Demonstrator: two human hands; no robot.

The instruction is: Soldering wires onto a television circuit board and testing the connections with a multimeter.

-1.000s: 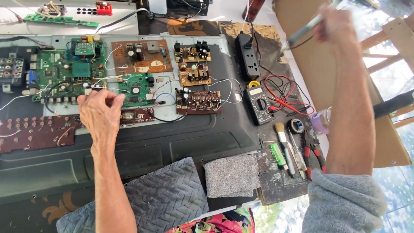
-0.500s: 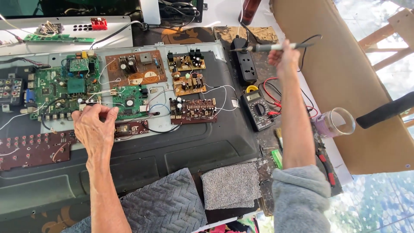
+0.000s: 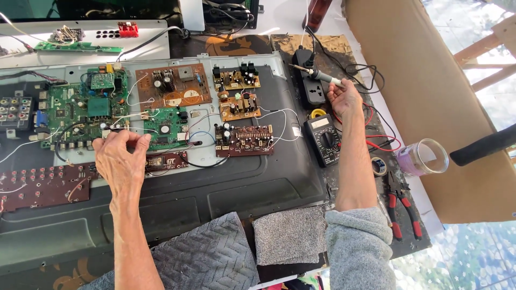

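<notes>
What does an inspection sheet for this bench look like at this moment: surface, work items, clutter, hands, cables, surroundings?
Surface: dark panel back lying flat on a worn table, carrying several circuit boards.
Work items: soldering iron in the right hand; small green board beside the left hand's fingertips.
Clutter: black multimeter, red-handled pliers, tape roll, clear jar, grey cloth.
Hands: left hand rests on the boards, fingers pinching at white wires; right hand grips the iron above the power strip.
Cables: red and black leads loose beside the multimeter; white wires between boards.
Surroundings: brown cardboard sheet to the right.
</notes>
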